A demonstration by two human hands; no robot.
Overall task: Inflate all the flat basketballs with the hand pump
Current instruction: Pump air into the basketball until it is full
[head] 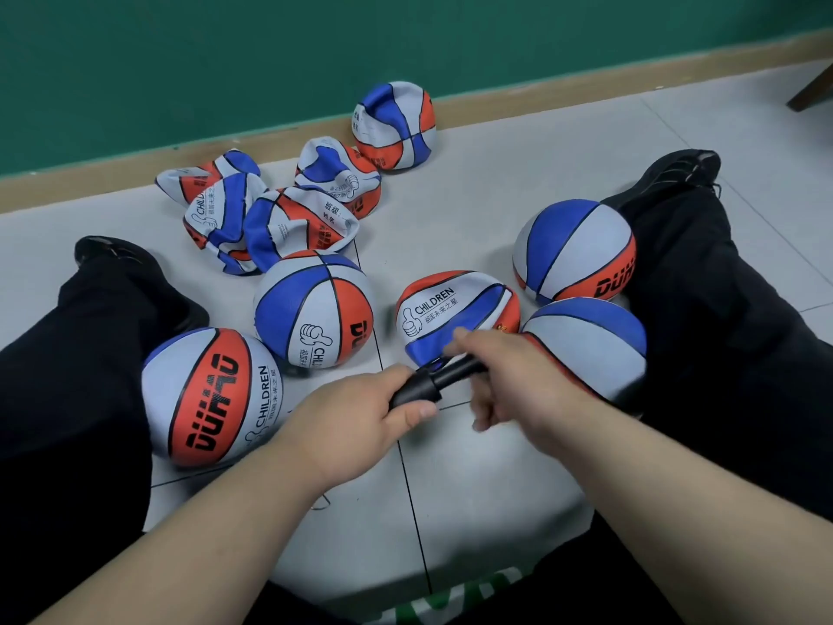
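A black hand pump [435, 380] lies between my hands, its tip pointing at a flat red, white and blue basketball [455, 309] on the floor in front of me. My left hand [360, 417] grips the pump's handle end. My right hand [500, 376] holds the barrel near the flat ball, slightly blurred. Several round, inflated balls sit close by: one by my left leg [209, 394], one in the middle [313, 309], two on the right [574, 248] [590, 345]. Several crumpled flat balls [270, 218] lie further off, and a half-collapsed ball [394, 124] rests at the wall.
I sit on a light tiled floor [473, 196] with my legs in black trousers [730, 331] spread to both sides. A green wall with a tan skirting board [270, 133] runs across the back. A dark furniture leg [811, 90] shows at the top right.
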